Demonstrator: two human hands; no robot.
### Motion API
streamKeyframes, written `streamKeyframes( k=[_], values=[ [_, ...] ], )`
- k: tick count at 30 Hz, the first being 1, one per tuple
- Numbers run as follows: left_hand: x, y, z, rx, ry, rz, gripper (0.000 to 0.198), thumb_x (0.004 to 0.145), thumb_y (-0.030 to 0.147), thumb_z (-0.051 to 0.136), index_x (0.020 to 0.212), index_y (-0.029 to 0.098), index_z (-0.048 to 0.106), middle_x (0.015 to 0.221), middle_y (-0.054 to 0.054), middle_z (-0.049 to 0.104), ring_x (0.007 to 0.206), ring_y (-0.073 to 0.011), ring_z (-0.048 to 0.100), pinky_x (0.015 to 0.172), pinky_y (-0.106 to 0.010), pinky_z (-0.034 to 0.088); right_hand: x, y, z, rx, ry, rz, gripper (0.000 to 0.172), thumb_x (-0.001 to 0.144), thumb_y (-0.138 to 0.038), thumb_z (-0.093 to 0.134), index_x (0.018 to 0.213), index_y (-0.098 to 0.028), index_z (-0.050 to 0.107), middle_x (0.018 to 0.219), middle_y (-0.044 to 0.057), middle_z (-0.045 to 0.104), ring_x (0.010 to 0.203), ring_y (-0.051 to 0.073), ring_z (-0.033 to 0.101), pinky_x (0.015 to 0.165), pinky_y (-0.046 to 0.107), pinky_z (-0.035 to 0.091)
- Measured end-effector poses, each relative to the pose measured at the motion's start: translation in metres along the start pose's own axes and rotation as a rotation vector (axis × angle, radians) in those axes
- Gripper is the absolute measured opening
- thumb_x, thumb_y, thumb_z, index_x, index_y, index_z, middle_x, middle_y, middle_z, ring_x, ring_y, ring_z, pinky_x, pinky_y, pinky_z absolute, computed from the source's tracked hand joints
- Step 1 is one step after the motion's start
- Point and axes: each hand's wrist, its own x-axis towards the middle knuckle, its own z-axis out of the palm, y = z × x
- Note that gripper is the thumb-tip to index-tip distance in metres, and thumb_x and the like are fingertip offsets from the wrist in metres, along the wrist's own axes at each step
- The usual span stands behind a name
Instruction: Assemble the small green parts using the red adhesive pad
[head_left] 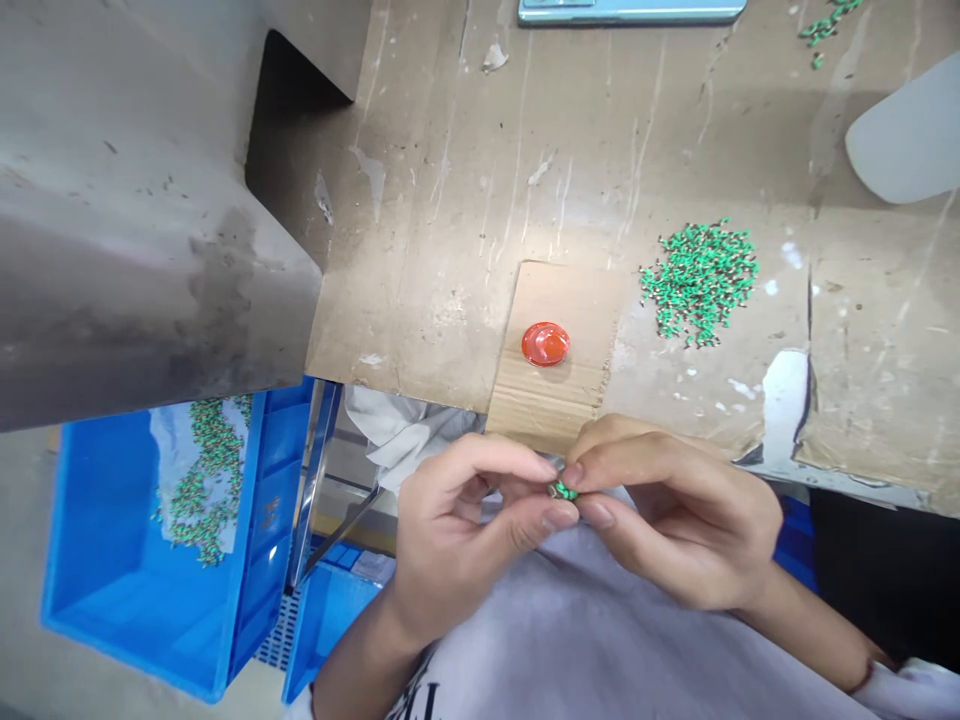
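Note:
Both hands meet in front of my body, just off the table's near edge. Thumb and fingertips of my left hand [472, 520] pinch small green pieces with dark and pale ends [562, 490]. From the other side, my right hand [675, 510] pinches at the same pieces; the fingertips hide part of them. Beyond the hands, a small red round dish [546, 344] sits on a flat piece of cardboard [566, 290]. To its right lies a loose pile of similar small green pieces [701, 283].
A large metal machine housing [150, 200] fills the left. Below it stands a blue bin [135, 620] with more green pieces on a white sheet. At the back lie a light-blue phone [630, 12] and scattered green pieces [825, 25]. A white rounded object [911, 135] is at right.

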Motion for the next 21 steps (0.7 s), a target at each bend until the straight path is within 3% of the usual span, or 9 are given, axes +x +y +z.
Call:
streamKeyframes(
  k=[4,10,21],
  values=[
    [0.0038,-0.0028,-0.001,0.044,-0.03,0.163,0.021,0.088,0.02,0.1,0.104,0.021,0.087,0.091,-0.002,0.085,0.079,-0.013,0.078,0.073,-0.018,0.065,0.0003,0.0032,-0.0019,-0.034,-0.004,-0.088,0.022,0.099,-0.003,0.072,0.116,-0.016,0.076,0.092,0.006,0.08,0.08,0.016,0.077,0.07,0.027,0.067],
    [0.0055,-0.0046,-0.0025,0.124,-0.041,0.269,0.018,0.09,0.011,0.096,0.104,0.021,0.088,0.094,-0.004,0.086,0.086,-0.0158,0.082,0.076,-0.021,0.068,-0.0025,0.0036,-0.0064,-0.223,-0.019,-0.154,0.019,0.099,0.0,0.067,0.105,-0.016,0.076,0.098,0.008,0.075,0.085,0.015,0.076,0.071,0.025,0.066],
    [0.0046,-0.0025,-0.0004,0.134,-0.062,0.251,0.019,0.093,0.017,0.094,0.111,0.023,0.088,0.101,-0.004,0.087,0.079,-0.015,0.079,0.068,-0.023,0.066,0.0038,0.0017,-0.0098,-0.251,-0.035,-0.174,0.021,0.096,-0.006,0.076,0.112,-0.02,0.074,0.095,0.007,0.081,0.083,0.019,0.08,0.069,0.027,0.07]
  ],
)
